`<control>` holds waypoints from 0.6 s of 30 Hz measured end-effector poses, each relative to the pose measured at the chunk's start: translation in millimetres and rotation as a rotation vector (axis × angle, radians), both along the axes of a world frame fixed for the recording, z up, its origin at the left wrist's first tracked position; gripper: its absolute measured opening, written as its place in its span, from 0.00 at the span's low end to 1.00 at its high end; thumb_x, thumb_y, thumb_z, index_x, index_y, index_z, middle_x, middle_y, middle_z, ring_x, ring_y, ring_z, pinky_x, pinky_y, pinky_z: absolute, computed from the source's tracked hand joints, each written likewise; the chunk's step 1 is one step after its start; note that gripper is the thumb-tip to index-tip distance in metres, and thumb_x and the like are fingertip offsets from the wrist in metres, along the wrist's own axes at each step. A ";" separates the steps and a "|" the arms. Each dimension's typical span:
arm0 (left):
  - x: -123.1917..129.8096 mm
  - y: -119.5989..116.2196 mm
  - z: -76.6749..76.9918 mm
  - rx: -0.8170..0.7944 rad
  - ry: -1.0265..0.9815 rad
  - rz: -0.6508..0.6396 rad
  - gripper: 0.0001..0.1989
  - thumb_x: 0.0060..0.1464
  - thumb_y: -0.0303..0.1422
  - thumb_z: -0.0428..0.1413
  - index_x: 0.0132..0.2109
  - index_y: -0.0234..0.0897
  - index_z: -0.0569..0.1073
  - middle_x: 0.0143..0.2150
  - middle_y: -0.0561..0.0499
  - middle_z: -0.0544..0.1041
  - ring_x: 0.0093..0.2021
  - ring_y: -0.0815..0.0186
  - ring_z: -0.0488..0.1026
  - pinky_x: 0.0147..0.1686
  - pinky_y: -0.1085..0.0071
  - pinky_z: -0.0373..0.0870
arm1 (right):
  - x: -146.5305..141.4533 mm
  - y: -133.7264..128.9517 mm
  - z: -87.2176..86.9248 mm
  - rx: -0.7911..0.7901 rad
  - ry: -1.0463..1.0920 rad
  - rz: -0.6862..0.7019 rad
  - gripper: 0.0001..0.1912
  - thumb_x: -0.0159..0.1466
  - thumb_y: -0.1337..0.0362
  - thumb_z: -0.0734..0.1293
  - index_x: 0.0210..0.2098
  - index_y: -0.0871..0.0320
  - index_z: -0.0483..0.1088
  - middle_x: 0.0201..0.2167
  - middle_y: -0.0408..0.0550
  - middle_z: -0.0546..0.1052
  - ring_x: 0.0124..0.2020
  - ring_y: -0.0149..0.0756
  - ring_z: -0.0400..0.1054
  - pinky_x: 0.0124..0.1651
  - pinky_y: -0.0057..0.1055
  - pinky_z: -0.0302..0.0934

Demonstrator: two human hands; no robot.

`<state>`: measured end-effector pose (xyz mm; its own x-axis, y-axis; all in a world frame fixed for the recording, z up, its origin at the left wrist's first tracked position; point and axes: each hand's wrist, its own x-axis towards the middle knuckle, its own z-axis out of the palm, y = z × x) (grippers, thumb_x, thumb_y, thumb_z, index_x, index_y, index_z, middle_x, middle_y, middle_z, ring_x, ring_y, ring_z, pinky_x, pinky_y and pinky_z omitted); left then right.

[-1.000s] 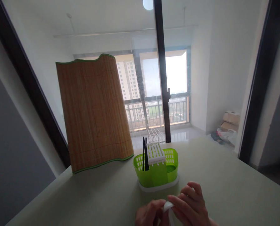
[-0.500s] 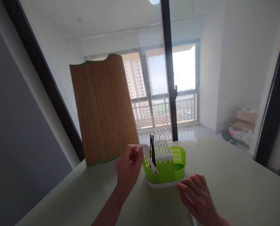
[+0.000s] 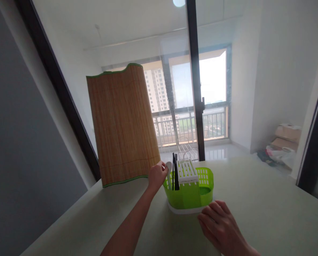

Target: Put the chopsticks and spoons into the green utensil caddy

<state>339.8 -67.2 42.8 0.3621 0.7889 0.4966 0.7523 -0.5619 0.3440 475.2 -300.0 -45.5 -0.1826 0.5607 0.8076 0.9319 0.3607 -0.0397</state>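
A green plastic cutlery holder (image 3: 193, 193) with a white base and a white slotted insert stands on the pale table (image 3: 255, 209). Black chopsticks (image 3: 175, 174) stand in its left compartment. My left hand (image 3: 157, 176) reaches to that compartment and holds a white spoon (image 3: 168, 170), whose handle points down into the holder beside the chopsticks. My right hand (image 3: 220, 224) rests flat on the table with fingers apart, its fingertips at the holder's white base near the front right corner.
A bamboo mat (image 3: 123, 124) with green trim stands curved upright on the table behind and left of the holder. Glass doors with a dark frame (image 3: 194, 81) lie beyond. Cardboard boxes and bags (image 3: 280, 144) sit on the floor at the right.
My left hand carried the white spoon from in front of me up to the holder and lowered it into the left compartment. My right hand let go and settled by the base.
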 end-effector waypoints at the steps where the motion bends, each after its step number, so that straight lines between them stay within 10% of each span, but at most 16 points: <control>1: 1.0 0.4 -3.5 -0.010 0.016 0.002 0.11 0.58 0.39 0.52 0.34 0.38 0.74 0.29 0.52 0.78 0.30 0.66 0.73 0.27 0.73 0.55 | 0.8 1.3 -1.2 -0.049 0.005 -0.020 0.08 0.66 0.72 0.61 0.31 0.57 0.68 0.27 0.45 0.70 0.33 0.38 0.59 0.42 0.39 0.50; 13: -10.5 -16.4 -11.1 -0.010 0.024 0.046 0.17 0.56 0.42 0.52 0.51 0.42 0.73 0.30 0.53 0.77 0.31 0.64 0.74 0.28 0.73 0.56 | 48.0 5.7 -4.3 -0.602 0.183 -0.220 0.10 0.66 0.65 0.63 0.28 0.53 0.70 0.31 0.41 0.75 0.39 0.40 0.66 0.44 0.38 0.54; 18: -29.0 -56.0 -43.5 0.138 -0.214 -0.040 0.14 0.60 0.38 0.49 0.47 0.41 0.74 0.25 0.56 0.72 0.26 0.68 0.71 0.27 0.74 0.58 | 69.2 1.0 -3.6 -0.800 0.257 -0.204 0.11 0.64 0.57 0.64 0.29 0.52 0.74 0.31 0.42 0.77 0.38 0.41 0.69 0.47 0.39 0.56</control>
<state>310.8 -123.2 -0.7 0.2670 0.6957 0.6668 0.6471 -0.6422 0.4109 544.4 -299.0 -49.1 0.1177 0.9802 0.1591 0.9029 -0.0389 -0.4282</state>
